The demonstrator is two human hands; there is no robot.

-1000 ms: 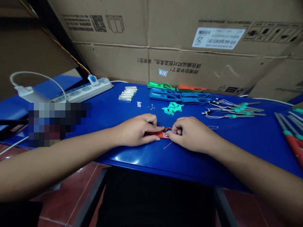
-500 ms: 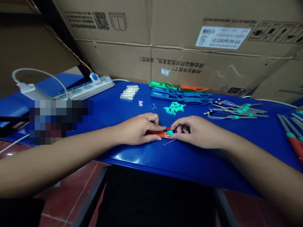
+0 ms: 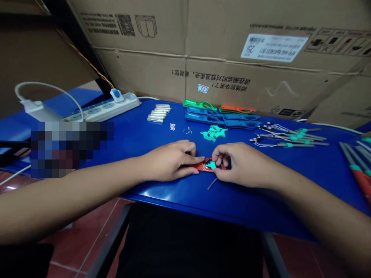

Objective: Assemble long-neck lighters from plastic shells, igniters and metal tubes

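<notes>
An orange lighter casing half (image 3: 202, 166) lies on the blue table in front of me, with white wires along its inside. My left hand (image 3: 174, 160) pinches its left end between thumb and fingers. Over the casing's right part, my right hand (image 3: 242, 164) grips a teal plastic trigger (image 3: 211, 165) between thumb and fingertips; how deep the trigger sits is hidden. A thin rod (image 3: 212, 183) sticks out below my right thumb. Beyond my hands lie a pile of loose teal triggers (image 3: 215, 132), some tiny metal pins (image 3: 188, 131) and small white pieces (image 3: 172, 126).
Clear lighter tanks (image 3: 158, 114) stand in a row at the back. Blue casings (image 3: 203, 114), green casings (image 3: 198, 103) and an orange casing (image 3: 237, 109) lie before a cardboard box (image 3: 145, 69). Wired metal nozzles (image 3: 304, 137) lie right; a power strip (image 3: 107, 108) sits left.
My right hand has shifted slightly right, and the teal trigger and the thin rod's visible end have shifted with it. More of the casing's wires show; my left hand keeps its pinch.
</notes>
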